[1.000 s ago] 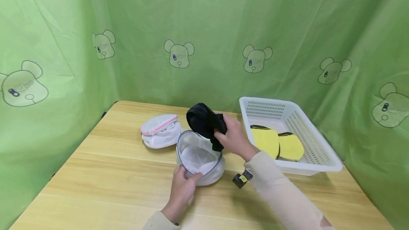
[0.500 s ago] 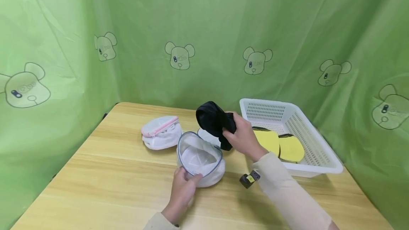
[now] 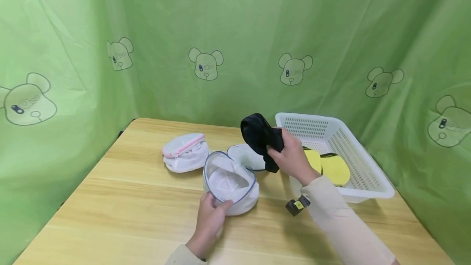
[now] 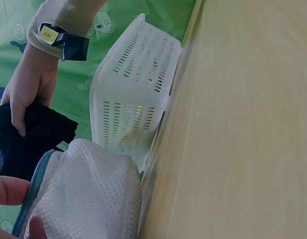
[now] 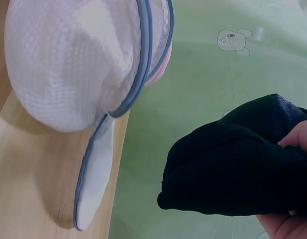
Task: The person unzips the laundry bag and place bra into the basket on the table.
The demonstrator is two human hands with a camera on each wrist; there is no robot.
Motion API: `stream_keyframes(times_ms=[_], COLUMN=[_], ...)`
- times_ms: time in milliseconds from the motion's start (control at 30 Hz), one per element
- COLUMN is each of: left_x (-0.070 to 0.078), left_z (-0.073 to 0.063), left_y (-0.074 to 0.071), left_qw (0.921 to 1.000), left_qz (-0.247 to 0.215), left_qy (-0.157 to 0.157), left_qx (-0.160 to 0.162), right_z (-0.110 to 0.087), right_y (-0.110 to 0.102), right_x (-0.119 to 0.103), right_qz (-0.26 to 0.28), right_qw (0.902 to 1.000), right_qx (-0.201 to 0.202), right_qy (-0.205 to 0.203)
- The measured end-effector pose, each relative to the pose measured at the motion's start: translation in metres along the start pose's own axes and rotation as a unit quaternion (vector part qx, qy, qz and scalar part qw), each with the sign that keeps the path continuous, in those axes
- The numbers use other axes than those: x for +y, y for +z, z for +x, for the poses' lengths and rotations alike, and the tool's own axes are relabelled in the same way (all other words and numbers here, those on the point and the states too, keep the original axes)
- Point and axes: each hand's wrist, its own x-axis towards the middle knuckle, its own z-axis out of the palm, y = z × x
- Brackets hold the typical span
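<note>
My left hand holds the front rim of a round white mesh laundry bag, thumb over the blue-grey zip edge. The bag stands unzipped on the table, its mouth tipped toward me, its flap lid folded out behind it. Inside, only white lining shows. To the right of the bag and raised above the table, my right hand grips a folded black cloth garment. Its rounded end sticks out past the fingers, as the garment also shows in the right wrist view.
A second white bag with a pink zip sits at the back left. A white slotted plastic basket stands on the right, holding flat yellow pieces with black edges. Green curtain hangs behind the wooden table.
My right hand has moved right with the black garment, from over the bag's mouth to beside it, uncovering the folded-back lid. The left hand stays on the rim.
</note>
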Motion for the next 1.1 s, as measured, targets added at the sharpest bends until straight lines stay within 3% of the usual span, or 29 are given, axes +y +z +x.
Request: stream_keyframes(times_ms=[600, 1100], left_x=[0.0, 0.0], left_z=[0.001, -0.001], left_y=[0.0, 0.0], left_qw=[1.0, 0.9999], left_qz=[0.004, 0.01], left_qy=[-0.002, -0.002], left_qx=[-0.004, -0.005], right_z=[-0.004, -0.009], right_y=[-0.025, -0.041], right_x=[0.015, 0.025], right_qz=[-0.035, -0.035], right_qw=[0.9986, 0.9946], right_qx=[0.014, 0.016], right_qy=[0.037, 0.096])
